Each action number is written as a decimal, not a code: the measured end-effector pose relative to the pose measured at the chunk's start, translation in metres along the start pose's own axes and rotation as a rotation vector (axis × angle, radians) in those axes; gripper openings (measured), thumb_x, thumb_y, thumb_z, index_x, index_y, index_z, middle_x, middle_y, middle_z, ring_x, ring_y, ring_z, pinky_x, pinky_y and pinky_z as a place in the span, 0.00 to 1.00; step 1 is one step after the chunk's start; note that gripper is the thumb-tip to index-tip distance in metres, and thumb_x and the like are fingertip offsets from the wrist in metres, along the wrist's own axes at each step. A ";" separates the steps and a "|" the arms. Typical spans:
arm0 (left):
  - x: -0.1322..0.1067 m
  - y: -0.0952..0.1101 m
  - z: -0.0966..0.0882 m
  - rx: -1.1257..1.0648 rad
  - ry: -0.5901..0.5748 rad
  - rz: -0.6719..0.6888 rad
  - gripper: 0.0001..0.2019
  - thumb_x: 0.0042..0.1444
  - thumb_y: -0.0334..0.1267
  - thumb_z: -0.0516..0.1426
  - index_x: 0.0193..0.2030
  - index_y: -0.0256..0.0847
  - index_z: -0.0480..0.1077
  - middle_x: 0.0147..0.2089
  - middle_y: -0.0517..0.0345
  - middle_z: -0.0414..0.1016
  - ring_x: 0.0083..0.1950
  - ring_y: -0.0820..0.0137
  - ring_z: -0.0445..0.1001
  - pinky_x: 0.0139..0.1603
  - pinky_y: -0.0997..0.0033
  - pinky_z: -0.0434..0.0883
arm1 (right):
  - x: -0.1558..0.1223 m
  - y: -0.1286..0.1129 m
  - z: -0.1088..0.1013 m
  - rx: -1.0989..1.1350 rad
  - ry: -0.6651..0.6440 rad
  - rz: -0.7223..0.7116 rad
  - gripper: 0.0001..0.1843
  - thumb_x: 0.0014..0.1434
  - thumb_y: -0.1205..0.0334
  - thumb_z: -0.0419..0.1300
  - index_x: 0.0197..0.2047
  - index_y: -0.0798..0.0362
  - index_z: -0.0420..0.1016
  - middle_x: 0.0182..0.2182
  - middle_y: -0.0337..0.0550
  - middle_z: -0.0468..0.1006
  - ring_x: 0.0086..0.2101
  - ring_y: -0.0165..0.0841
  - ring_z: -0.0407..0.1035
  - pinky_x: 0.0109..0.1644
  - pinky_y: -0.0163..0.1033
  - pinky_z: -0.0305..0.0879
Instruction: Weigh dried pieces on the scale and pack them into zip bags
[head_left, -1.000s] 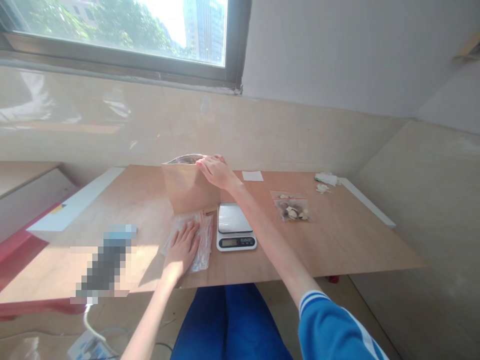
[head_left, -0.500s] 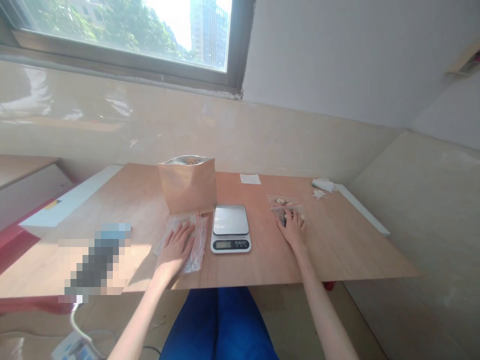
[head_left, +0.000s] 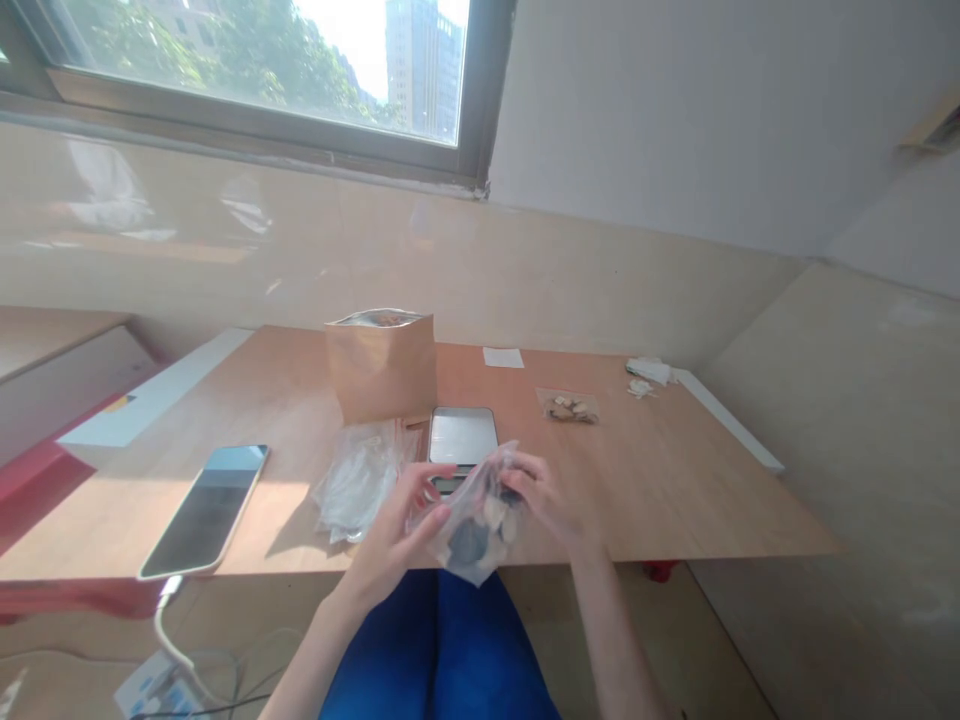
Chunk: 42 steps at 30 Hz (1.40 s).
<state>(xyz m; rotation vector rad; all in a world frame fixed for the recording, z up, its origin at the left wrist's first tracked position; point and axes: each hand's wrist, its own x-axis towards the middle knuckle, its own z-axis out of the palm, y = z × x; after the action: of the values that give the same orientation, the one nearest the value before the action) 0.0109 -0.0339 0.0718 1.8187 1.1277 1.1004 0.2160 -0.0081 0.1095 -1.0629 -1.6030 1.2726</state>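
Note:
Just in front of the scale, a clear zip bag (head_left: 480, 530) with dark and pale pieces inside hangs tilted between my two hands. The fingers of my right hand (head_left: 544, 495) are closed on its upper right part. At its upper left edge is my left hand (head_left: 405, 515), thumb on the near side and index finger stretched beyond; its other fingers are hidden. Behind the bag stands the kitchen scale (head_left: 463, 435), its display partly covered. A stack of empty clear bags (head_left: 356, 480) lies left of the scale.
A brown stand-up pouch (head_left: 382, 370), open at the top, stands behind the stack. Another filled zip bag (head_left: 568, 407) lies right of the scale. A phone (head_left: 206, 510) with a cable lies left. White paper (head_left: 503, 357) and crumpled white scraps (head_left: 649, 372) lie farther back.
My right hand has lifted the near filled zip bag off the table and brought it left to the scale. My left hand has left the stack of empty bags and met it.

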 end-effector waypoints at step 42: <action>-0.012 0.000 -0.024 -0.211 0.349 -0.275 0.19 0.56 0.50 0.48 0.19 0.42 0.58 0.20 0.62 0.65 0.26 0.72 0.66 0.31 0.73 0.64 | -0.003 -0.008 0.043 -0.055 0.521 -0.153 0.08 0.58 0.59 0.55 0.29 0.52 0.68 0.24 0.37 0.74 0.27 0.30 0.70 0.35 0.35 0.67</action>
<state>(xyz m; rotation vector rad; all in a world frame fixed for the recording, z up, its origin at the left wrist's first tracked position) -0.0138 -0.0416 0.0775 1.2956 1.3574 1.3435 0.1753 -0.0247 0.1101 -1.1651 -1.2915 0.7700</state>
